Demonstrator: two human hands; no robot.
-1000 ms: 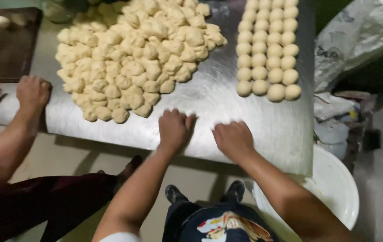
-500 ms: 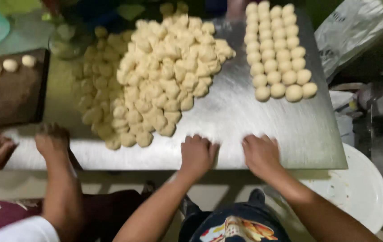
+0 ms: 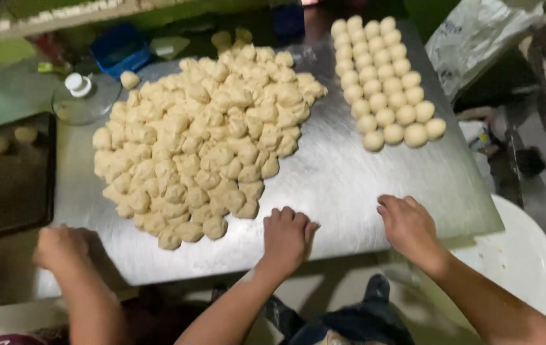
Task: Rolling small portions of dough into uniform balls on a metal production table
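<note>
My left hand rests palm down with curled fingers on the steel table, near its front edge. It sits just right of a big pile of rough dough pieces. My right hand lies cupped, palm down, on the table a little further right. Whatever is under either palm is hidden. Neat rows of smooth round dough balls stand at the table's far right.
Another person's hand presses on the table's front left corner. A dark tray with a few dough balls lies at the left. A glass lid and blue container are behind; a white tub stands lower right.
The view has shifted and tilted up, showing more of the table's far side. My hands stay palm down at the front edge, the right one slightly further right. The other person's hand moved.
</note>
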